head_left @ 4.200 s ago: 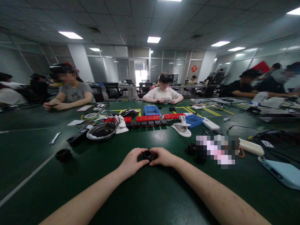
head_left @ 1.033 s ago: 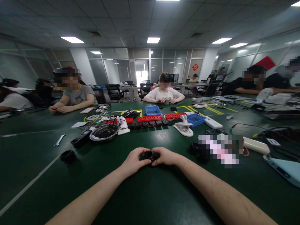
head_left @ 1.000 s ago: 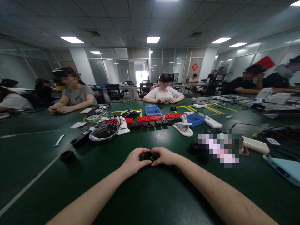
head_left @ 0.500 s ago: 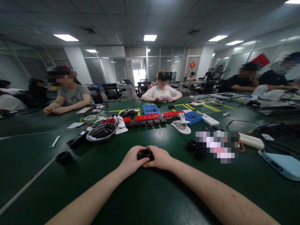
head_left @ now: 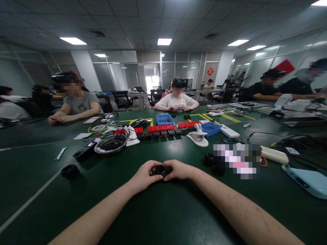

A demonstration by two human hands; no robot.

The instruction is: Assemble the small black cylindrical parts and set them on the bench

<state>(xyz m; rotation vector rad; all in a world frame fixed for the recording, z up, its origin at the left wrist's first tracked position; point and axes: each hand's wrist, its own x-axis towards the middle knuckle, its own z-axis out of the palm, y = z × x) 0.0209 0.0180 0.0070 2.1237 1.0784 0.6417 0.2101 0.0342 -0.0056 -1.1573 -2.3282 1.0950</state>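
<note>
Between both hands, low over the green table (head_left: 168,217), is a black round part with an open hole (head_left: 161,169) facing up towards me; its exact kind cannot be made out. My left hand (head_left: 145,175) closes on its left side, thumb in front and fingers behind. From the right, my right hand (head_left: 178,169) pinches it with thumb and fingers. The fingers cover much of its sides. A similar black round part (head_left: 70,172) lies off to the left. Another black round part (head_left: 209,159) sits to the right, beside a pixelated patch.
Ahead are red power strips (head_left: 160,128), a white clip base (head_left: 198,136), a blue tray (head_left: 165,119) and a bowl with cables (head_left: 110,143). A wrench (head_left: 60,154) lies left, a light-blue power bank (head_left: 308,180) right. Co-workers sit around the table.
My right hand has shifted slightly right, its fingers now farther round the side of the black part. More of the part shows between the hands. The left hand has hardly moved.
</note>
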